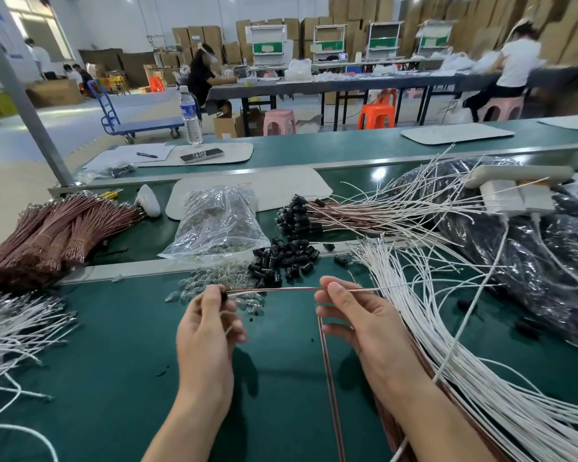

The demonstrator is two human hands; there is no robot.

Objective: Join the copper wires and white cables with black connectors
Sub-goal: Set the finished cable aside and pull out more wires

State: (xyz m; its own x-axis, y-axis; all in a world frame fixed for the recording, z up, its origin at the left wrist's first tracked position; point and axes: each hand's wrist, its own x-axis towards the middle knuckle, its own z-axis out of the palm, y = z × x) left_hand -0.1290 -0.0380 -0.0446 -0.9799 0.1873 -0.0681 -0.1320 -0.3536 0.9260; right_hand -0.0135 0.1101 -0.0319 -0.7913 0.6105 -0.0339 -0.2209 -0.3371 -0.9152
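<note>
My left hand (207,323) pinches a black connector (224,296) at the left end of a copper wire (274,289) stretched level above the green table. My right hand (351,315) pinches the same wire's right part, alongside a thin white cable (401,287) that runs off to the right. Two more copper wires (329,378) hang down from under my right hand. Loose black connectors (281,260) lie in a heap just beyond the hands. A fan of white cables (447,345) spreads at the right.
Bundled copper wires (54,231) lie at the far left, with white cables (10,328) below them. A clear bag of small glass bulbs (214,221) and loose bulbs (201,285) sit ahead. Finished assemblies (331,213) and black bags (531,248) fill the right.
</note>
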